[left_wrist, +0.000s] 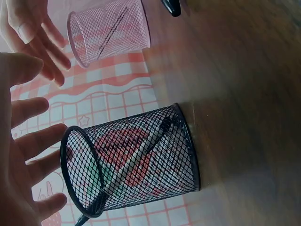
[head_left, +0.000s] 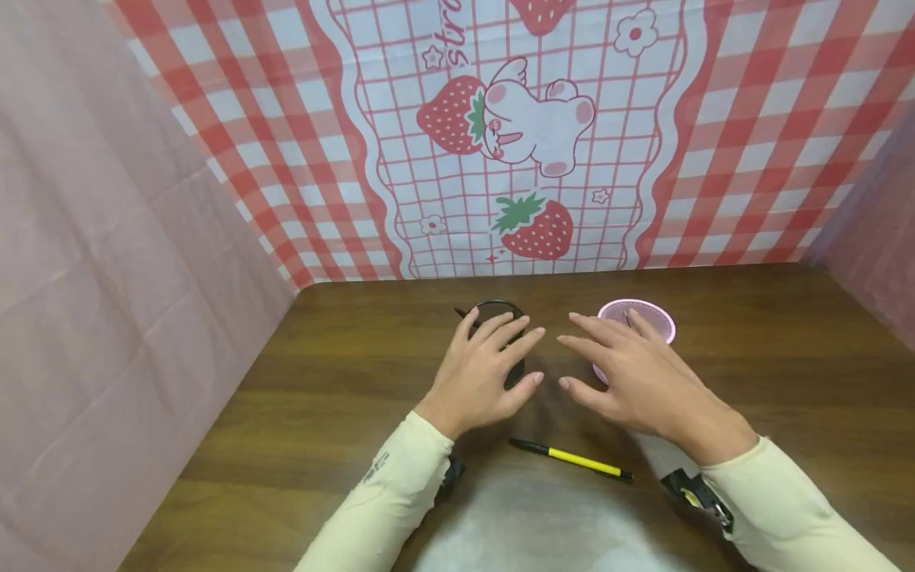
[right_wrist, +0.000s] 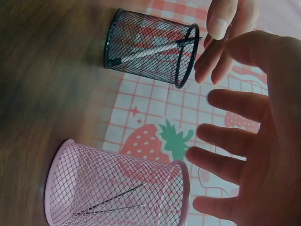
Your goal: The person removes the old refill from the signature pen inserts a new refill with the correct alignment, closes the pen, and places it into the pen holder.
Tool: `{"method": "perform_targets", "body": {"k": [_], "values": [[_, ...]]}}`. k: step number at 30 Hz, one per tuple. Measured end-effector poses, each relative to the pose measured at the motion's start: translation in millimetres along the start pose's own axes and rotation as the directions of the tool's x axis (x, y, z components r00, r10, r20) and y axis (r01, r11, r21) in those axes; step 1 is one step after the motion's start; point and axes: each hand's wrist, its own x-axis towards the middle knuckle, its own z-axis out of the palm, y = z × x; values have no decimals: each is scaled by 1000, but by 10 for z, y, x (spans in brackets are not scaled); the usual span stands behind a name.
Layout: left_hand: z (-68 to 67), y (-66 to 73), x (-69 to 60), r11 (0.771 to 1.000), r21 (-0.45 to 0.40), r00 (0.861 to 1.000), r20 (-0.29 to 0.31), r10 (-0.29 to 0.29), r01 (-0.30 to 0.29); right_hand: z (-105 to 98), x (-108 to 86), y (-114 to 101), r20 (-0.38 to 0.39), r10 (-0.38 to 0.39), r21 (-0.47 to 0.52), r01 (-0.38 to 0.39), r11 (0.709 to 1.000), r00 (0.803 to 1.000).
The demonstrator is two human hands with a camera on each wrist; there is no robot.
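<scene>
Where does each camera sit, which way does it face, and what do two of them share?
Head: on the head, looking forward and down at the table; the left hand, right hand and both sleeves show.
Left wrist: on that wrist, facing the black cup, with the pink cup beyond; the left hand and part of the right hand show.
Right wrist: on that wrist, facing the pink cup, black cup beyond; the right hand and part of the left hand show.
Shared: both wrist views include both cups and the strawberry cloth.
</scene>
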Motion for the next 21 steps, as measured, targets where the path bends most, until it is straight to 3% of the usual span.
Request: {"method": "perform_targets", "body": {"k": [7, 12, 21], "values": [[38, 37, -4, 999, -39, 1000, -10, 22, -22, -21, -21, -47, 60, 15, 3, -15, 1000, 998], [74, 91, -1, 996, -19, 994, -64, 89, -90, -10, -5, -52, 19, -40, -9, 40, 999, 999], [78, 81, -4, 987, 48, 986, -48, 159, -156, 35, 21, -77, -38, -79, 8, 79, 997, 996]]}}
